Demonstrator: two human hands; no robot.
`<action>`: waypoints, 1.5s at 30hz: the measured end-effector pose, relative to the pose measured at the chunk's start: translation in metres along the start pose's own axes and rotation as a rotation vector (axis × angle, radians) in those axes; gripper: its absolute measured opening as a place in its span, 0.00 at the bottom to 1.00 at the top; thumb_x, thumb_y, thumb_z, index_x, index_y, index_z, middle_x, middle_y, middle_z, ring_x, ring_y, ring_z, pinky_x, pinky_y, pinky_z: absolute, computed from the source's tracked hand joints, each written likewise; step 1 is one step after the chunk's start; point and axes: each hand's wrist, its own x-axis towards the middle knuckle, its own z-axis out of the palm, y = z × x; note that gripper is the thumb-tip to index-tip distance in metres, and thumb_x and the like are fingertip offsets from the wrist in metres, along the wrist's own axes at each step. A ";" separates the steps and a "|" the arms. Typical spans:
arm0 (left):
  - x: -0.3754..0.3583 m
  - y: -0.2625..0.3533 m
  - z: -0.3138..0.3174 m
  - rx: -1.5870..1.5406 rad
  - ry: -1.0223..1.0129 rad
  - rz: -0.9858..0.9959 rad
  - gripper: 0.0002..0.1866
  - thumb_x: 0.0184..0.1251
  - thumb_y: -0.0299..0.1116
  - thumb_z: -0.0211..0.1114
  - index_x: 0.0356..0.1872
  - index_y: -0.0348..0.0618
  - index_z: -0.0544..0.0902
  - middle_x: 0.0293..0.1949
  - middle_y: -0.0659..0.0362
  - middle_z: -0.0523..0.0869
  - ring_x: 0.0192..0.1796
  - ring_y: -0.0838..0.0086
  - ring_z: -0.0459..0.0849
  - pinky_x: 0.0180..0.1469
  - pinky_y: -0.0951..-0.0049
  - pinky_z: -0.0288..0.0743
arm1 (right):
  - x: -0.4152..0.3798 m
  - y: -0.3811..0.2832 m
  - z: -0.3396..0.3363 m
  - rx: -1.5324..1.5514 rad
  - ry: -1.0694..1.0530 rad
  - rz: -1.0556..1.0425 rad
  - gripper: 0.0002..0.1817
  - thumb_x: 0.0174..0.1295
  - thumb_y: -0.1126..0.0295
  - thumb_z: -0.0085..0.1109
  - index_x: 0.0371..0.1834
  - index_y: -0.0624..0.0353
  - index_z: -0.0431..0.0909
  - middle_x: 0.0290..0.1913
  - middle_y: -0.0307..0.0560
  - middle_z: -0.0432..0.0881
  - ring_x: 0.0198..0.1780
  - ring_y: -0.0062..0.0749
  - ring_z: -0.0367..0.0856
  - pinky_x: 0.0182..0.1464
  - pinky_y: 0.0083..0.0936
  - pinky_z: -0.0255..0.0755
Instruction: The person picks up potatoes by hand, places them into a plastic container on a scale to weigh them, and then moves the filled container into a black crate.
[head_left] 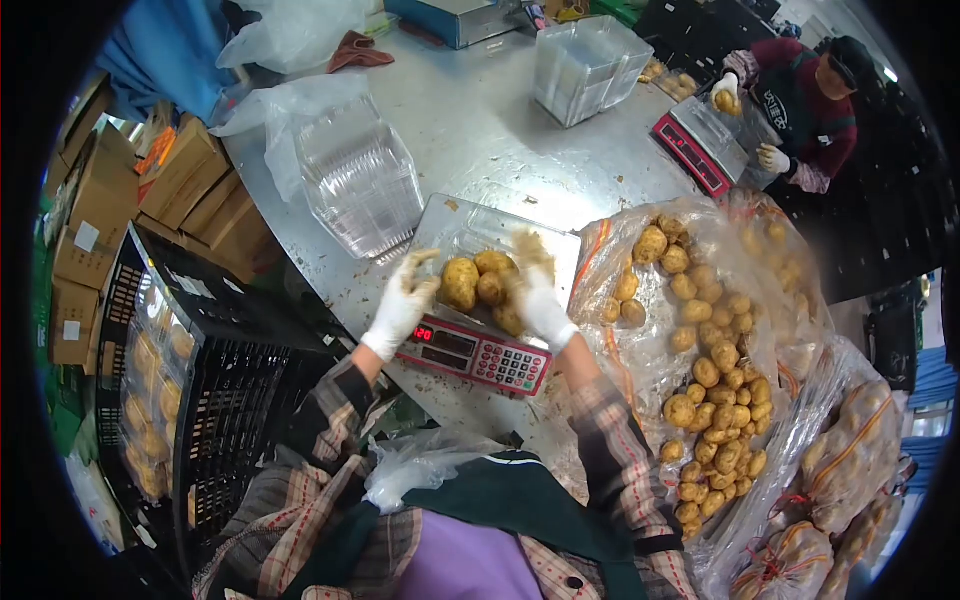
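Several potatoes [460, 284] sit in a clear plastic tray on the metal plate of a red digital scale [475, 354]. My left hand [404, 303], in a white glove, is at the left side of these potatoes, its fingers apart and holding nothing. On their right side is my right hand [538, 290], also gloved; its dirty fingertips are blurred and point away from me, beside the potatoes. Red digits glow at the left end of the scale's panel.
Stacked clear trays [362, 178] stand left of the scale, another stack [588, 70] farther back. Loose potatoes [722, 355] lie on plastic sheeting at right. A black crate [245, 400] is at left. A co-worker [808, 110] holds a potato over another scale [690, 152].
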 end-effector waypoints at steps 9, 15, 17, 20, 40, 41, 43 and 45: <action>-0.022 -0.016 -0.031 -0.415 -0.179 -0.399 0.22 0.74 0.46 0.52 0.56 0.37 0.71 0.41 0.49 0.80 0.44 0.64 0.83 0.50 0.67 0.79 | 0.007 0.060 -0.031 1.174 0.559 0.133 0.29 0.71 0.67 0.47 0.71 0.67 0.52 0.65 0.61 0.67 0.64 0.47 0.70 0.65 0.37 0.67; -0.008 0.001 -0.035 -0.496 -0.150 -0.641 0.22 0.72 0.48 0.55 0.49 0.36 0.72 0.36 0.47 0.82 0.41 0.60 0.84 0.47 0.61 0.82 | -0.075 0.006 -0.008 0.172 0.318 0.333 0.20 0.66 0.72 0.56 0.58 0.70 0.69 0.46 0.52 0.82 0.50 0.33 0.80 0.55 0.27 0.73; -0.003 -0.007 -0.031 -0.362 -0.176 -0.612 0.17 0.70 0.42 0.58 0.46 0.37 0.73 0.36 0.48 0.82 0.40 0.60 0.84 0.45 0.62 0.83 | -0.090 0.001 0.003 0.346 0.265 0.527 0.15 0.65 0.72 0.57 0.51 0.69 0.72 0.42 0.52 0.82 0.43 0.33 0.82 0.46 0.26 0.77; -0.003 -0.009 -0.032 -0.438 -0.152 -0.651 0.07 0.64 0.28 0.63 0.37 0.36 0.77 0.33 0.49 0.83 0.36 0.63 0.85 0.40 0.66 0.85 | -0.096 0.007 0.016 0.772 0.253 0.679 0.08 0.63 0.77 0.56 0.44 0.67 0.73 0.37 0.50 0.82 0.33 0.32 0.84 0.36 0.23 0.80; 0.081 0.011 -0.054 -0.431 0.101 -0.151 0.15 0.71 0.38 0.56 0.52 0.43 0.77 0.44 0.58 0.84 0.42 0.75 0.81 0.45 0.74 0.75 | -0.152 0.050 -0.024 0.870 0.404 0.691 0.14 0.69 0.67 0.53 0.53 0.64 0.74 0.41 0.53 0.84 0.34 0.30 0.84 0.32 0.20 0.78; 0.092 0.001 -0.044 -0.388 0.116 -0.201 0.14 0.71 0.38 0.56 0.52 0.43 0.77 0.43 0.58 0.84 0.41 0.75 0.81 0.44 0.76 0.75 | -0.149 0.044 -0.018 0.900 0.379 0.662 0.16 0.70 0.67 0.52 0.56 0.65 0.71 0.41 0.53 0.84 0.34 0.31 0.84 0.32 0.20 0.78; 0.110 -0.013 -0.022 -0.302 0.139 -0.296 0.14 0.72 0.38 0.55 0.51 0.43 0.77 0.43 0.58 0.83 0.39 0.76 0.80 0.41 0.78 0.75 | -0.145 0.039 -0.002 0.977 0.318 0.629 0.18 0.70 0.67 0.52 0.58 0.65 0.69 0.41 0.53 0.83 0.34 0.32 0.84 0.33 0.20 0.77; 0.104 -0.027 0.002 -0.197 0.094 -0.254 0.12 0.70 0.36 0.57 0.50 0.44 0.78 0.41 0.59 0.83 0.37 0.78 0.78 0.37 0.79 0.75 | -0.140 0.028 0.014 1.020 0.266 0.635 0.22 0.70 0.67 0.51 0.63 0.66 0.64 0.41 0.54 0.83 0.33 0.32 0.84 0.32 0.21 0.77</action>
